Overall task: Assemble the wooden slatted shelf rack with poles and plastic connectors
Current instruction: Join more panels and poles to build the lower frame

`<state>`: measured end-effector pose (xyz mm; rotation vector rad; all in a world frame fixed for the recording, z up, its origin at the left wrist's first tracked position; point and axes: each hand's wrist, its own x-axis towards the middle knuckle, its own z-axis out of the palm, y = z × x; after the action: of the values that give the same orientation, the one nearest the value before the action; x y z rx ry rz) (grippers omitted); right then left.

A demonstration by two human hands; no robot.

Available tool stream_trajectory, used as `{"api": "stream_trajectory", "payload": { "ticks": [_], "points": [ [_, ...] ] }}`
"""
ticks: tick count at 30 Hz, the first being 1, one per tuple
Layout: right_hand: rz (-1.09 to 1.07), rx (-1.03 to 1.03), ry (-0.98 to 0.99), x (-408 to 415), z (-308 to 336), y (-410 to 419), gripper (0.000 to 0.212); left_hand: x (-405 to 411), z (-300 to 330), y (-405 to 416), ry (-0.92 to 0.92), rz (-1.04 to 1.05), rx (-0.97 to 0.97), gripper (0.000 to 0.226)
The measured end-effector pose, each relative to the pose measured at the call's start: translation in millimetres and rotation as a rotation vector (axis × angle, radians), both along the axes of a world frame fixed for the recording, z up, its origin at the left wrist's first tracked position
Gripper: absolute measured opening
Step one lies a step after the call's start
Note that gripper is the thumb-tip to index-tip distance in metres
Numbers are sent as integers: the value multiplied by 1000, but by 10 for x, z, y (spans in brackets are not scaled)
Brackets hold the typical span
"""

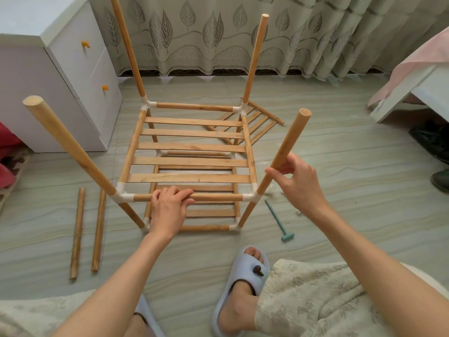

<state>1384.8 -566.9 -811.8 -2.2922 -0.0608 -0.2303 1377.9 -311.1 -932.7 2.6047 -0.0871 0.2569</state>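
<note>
Hands grip the rack (192,142): left (167,207) curls over its front rail, right (295,177) its near-right pole (upright).

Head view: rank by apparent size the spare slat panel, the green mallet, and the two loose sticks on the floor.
1. spare slat panel, partly hidden behind the rack
2. two loose sticks, alike in length, so unranked between themselves
3. green mallet
The panel lies farther away, so its lead may be understated.

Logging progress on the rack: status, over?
Left hand grips front rail. Right hand grips near-right pole. Two tiers up, four poles standing. Spare slat panel behind, hammer alongside.
</note>
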Motion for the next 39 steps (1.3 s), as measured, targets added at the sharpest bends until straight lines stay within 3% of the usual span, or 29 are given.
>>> {"api": "stream_trajectory", "payload": {
  "ticks": [13, 21, 36, 39],
  "points": [
    [-17, 145, 57, 246, -25, 39, 9, 91, 34, -47, -36, 64, 47, 19],
    [-13, 245, 63, 821, -26, 332, 10, 599, 163, 149, 95, 154, 87, 28],
    [14, 175, 29, 1642, -76, 449, 12, 1234, 210, 178, 124, 182, 23, 27],
    [53, 99, 99, 1581, -46, 442, 19, 1219, 249, 185, 178, 185, 24, 29]
  ]
}}
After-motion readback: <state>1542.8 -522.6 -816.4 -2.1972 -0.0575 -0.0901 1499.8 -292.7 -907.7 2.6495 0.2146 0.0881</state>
